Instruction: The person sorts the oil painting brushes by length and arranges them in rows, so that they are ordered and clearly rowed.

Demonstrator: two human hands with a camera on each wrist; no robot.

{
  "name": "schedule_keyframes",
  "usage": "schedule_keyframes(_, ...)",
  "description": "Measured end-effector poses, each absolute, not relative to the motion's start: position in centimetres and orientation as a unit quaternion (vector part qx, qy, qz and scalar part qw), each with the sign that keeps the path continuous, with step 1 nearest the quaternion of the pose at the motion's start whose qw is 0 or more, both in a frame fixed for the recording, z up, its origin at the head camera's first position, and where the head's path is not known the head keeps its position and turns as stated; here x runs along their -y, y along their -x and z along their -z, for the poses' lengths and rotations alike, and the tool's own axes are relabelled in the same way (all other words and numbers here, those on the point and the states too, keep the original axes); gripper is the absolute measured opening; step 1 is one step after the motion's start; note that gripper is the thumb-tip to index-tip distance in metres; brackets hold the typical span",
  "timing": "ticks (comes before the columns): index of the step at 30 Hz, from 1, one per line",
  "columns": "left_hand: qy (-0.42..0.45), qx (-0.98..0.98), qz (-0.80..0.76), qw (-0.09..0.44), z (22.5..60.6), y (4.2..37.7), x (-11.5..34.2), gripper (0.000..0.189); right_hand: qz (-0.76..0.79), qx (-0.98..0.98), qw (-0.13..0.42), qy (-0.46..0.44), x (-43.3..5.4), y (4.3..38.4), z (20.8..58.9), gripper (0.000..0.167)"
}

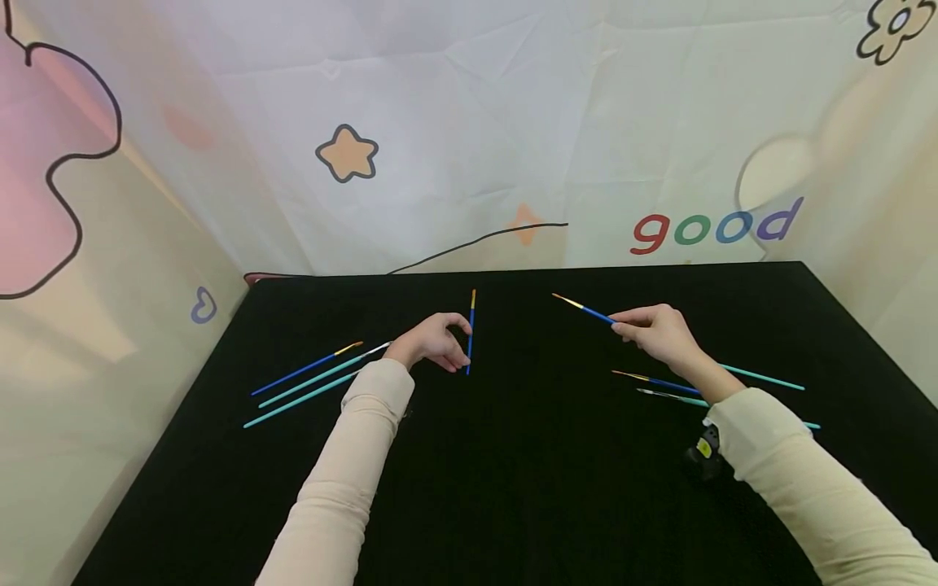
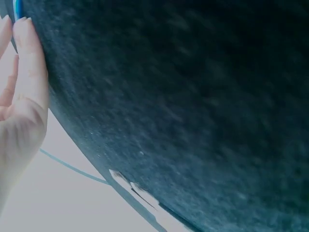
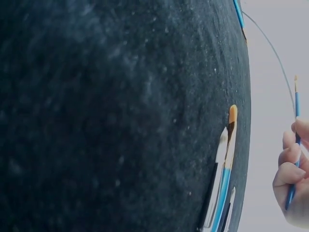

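Note:
My right hand (image 1: 663, 334) pinches a blue-handled paintbrush (image 1: 597, 313) and holds it above the black table, bristles pointing to the far left. The same paintbrush (image 3: 297, 104) stands nearly upright in the right wrist view. Near the middle of the table, another blue paintbrush (image 1: 472, 313) points away from me, its tan bristles at the far end. My left hand (image 1: 437, 338) is beside it, with thumb and fingertips spread apart at its handle. In the left wrist view, only a short blue piece of handle (image 2: 18, 8) shows past the fingertips.
One blue paintbrush (image 1: 296, 373) and two teal ones (image 1: 308, 392) lie slanted on the left. Under my right forearm lie a blue paintbrush (image 1: 652, 380) and teal ones (image 1: 762, 376), partly covered. A patterned cloth (image 1: 454, 146) hangs behind the black table (image 1: 528, 488).

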State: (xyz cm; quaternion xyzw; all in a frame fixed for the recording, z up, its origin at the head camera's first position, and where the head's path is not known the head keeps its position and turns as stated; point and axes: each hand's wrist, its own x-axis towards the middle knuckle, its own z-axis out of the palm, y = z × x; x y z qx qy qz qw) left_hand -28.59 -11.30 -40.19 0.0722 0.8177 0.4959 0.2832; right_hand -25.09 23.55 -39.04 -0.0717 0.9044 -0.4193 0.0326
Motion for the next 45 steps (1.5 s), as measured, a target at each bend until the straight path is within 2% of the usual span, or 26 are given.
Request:
schedule_keyframes(10,-0.086,-0.825,-0.482,0.283,40.6,28.6,11.5,0.039,0.495,-0.862,0.095,0.051,-22.1,25.3,38.9,0.033)
schedule_keyframes(27,-0.071,-0.83,-0.483,0.269,40.8,28.5,11.4,0.04,0.51,-0.849,0.128,0.059,-19.7,25.8,38.4,0.03)
schedule_keyframes(35,-0.063,-0.831,-0.482,0.271,41.0,28.6,11.3,0.039,0.554,-0.811,0.184,0.049,-19.6,25.8,38.3,0.034)
schedule_keyframes(45,-0.057,-0.832,-0.48,0.273,40.7,28.5,11.3,0.038,0.616,-0.757,0.215,0.039,-19.2,26.1,39.0,0.037)
